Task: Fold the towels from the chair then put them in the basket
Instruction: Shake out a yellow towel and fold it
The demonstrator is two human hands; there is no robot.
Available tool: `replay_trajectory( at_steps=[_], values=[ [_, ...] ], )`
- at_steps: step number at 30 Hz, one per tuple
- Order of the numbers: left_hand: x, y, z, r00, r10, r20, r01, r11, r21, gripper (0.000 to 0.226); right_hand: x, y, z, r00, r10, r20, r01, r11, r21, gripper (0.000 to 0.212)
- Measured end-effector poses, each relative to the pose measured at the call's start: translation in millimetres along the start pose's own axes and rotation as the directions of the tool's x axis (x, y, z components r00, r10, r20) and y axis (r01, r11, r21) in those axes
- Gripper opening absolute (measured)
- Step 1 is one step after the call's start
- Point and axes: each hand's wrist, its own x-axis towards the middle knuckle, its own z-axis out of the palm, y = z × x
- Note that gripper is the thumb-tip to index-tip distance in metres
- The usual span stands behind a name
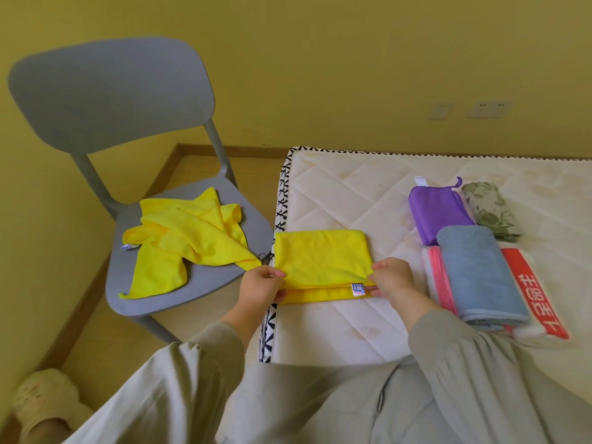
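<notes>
Left grip (263, 285) and right grip (392, 278) pinch folded towel (320, 254) corners.

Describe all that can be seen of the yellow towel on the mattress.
The yellow towel is bright, soft-looking cloth, folded into a flat rectangle. Its upper layer ends short of the near edge, so a strip of the lower layer shows. A small white label sits at the near right corner. The towel lies on the mattress, at the edge beside the chair. The left hand pinches its near left corner, the right hand its near right one.
</notes>
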Motion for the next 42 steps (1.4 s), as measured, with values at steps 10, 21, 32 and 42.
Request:
replay_trajectory(
  at_steps=[10, 21, 32, 42],
  values=[
    [-1.6, -18.9, -1.4, 0.988, 0.146, 0.039, -0.149, 0.898, 0.415, 0.023, -7.4, 5.6, 5.5, 0.979, -0.201, 0.012, 0.183, 0.861, -0.474, 0.021],
    [7.8, -27.4, -4.5, 0.981, 0.135, 0.138, -0.184, 0.869, 0.460, 0.022, -36.1, -25.4, 39.1, 0.639, -0.765, 0.081, 0.510, 0.343, -0.789, 0.034],
    [14.6, -24.0, -17.9, 0.964, 0.111, 0.241, -0.177, 0.945, 0.274, 0.018, -15.3, -2.1, 79.3, 0.831, -0.503, 0.238, 0.472, 0.413, -0.779, 0.065],
    [70.4, 15.6, -9.0, 0.913, 0.401, 0.068, -0.375, 0.765, 0.524, 0.038, 5.5, 25.6, 83.6, 0.860, -0.441, 0.258, 0.436, 0.370, -0.820, 0.070]
  ],
)
